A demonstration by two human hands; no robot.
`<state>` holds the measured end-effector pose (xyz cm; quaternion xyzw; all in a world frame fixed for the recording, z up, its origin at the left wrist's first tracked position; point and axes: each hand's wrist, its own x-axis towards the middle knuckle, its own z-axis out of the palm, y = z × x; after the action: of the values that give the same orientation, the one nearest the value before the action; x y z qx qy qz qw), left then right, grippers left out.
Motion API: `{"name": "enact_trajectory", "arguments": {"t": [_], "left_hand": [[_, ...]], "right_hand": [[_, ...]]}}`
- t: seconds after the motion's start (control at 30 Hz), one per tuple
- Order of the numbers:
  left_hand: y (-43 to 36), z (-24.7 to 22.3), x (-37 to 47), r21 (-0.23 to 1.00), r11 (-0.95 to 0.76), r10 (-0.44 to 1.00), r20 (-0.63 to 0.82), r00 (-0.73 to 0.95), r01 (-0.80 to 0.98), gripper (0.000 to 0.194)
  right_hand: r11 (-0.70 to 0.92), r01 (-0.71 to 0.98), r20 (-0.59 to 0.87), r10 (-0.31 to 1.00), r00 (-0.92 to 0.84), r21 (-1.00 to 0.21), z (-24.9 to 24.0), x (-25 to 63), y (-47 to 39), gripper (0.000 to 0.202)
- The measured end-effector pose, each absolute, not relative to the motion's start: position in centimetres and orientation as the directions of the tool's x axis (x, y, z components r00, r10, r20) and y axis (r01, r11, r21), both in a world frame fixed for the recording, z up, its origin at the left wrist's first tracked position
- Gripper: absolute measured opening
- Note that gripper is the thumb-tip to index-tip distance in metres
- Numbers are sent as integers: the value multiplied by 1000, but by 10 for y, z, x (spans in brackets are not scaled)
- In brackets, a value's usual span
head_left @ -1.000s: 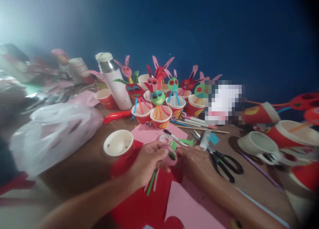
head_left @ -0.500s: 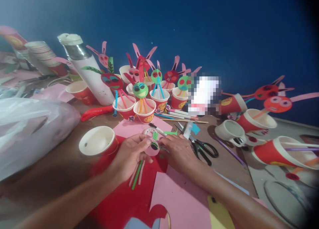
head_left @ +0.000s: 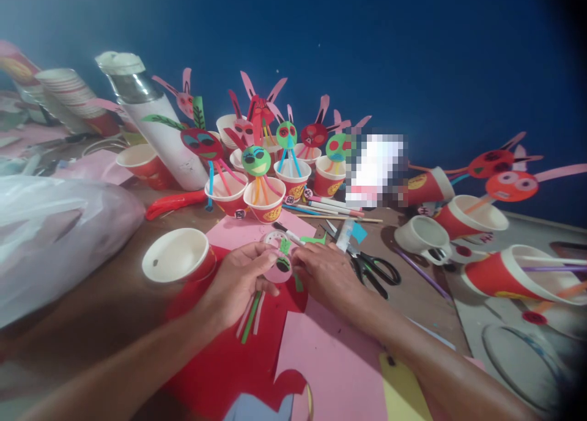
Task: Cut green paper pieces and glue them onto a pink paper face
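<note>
My left hand (head_left: 250, 271) pinches a pink paper disc (head_left: 276, 272) between thumb and fingers. The disc carries a dark eye with a green lid, and a small green paper piece (head_left: 284, 246) stands at its upper edge. Close against the disc's right side is my right hand (head_left: 321, 265), its fingers curled; what they hold, if anything, is hidden. A green paper scrap (head_left: 299, 282) shows just below those fingertips. Under the left hand, green and pink paper strips (head_left: 250, 320) lie on a red sheet (head_left: 215, 360). A black marker (head_left: 287, 233) rests just beyond the hands.
Black-handled scissors (head_left: 373, 269) lie right of my right hand, near a white mug (head_left: 422, 237). A white paper cup (head_left: 177, 256) stands left. Behind are several red cups with paper faces (head_left: 257, 161), a flask (head_left: 156, 128) and a plastic bag (head_left: 59, 244). Pink paper (head_left: 330, 360) lies in front.
The whole view has shifted slightly. Both hands stay close together at the pink disc, with only a small change in the right fingers; the left hand keeps its pinch.
</note>
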<state>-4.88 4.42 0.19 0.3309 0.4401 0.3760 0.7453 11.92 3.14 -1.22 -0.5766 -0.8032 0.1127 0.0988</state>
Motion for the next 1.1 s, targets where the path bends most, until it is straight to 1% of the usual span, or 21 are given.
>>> {"name": "enact_trajectory", "arguments": {"t": [0.2, 0.37, 0.63, 0.8, 0.97, 1.1], "left_hand": [[43, 1, -48, 841, 489, 851, -402, 338, -232, 14], [42, 3, -48, 853, 483, 852, -404, 334, -200, 17], [42, 3, -49, 853, 488, 848, -412, 333, -186, 19], [37, 2, -47, 855, 490, 843, -414, 343, -173, 20], [31, -2, -44, 882, 462, 830, -393, 395, -95, 25], [29, -3, -44, 895, 446, 822, -400, 404, -22, 29]], "right_hand": [[318, 892, 38, 945, -324, -321, -15, 118, 32, 16], [286, 883, 17, 953, -302, -372, -13, 119, 33, 13], [235, 810, 0, 961, -278, -537, 3, 132, 35, 14], [183, 753, 30, 977, -212, -632, 7, 141, 41, 7], [121, 607, 59, 991, -122, -785, 7, 145, 45, 9], [117, 523, 61, 991, -122, -844, 9, 144, 45, 12]]}}
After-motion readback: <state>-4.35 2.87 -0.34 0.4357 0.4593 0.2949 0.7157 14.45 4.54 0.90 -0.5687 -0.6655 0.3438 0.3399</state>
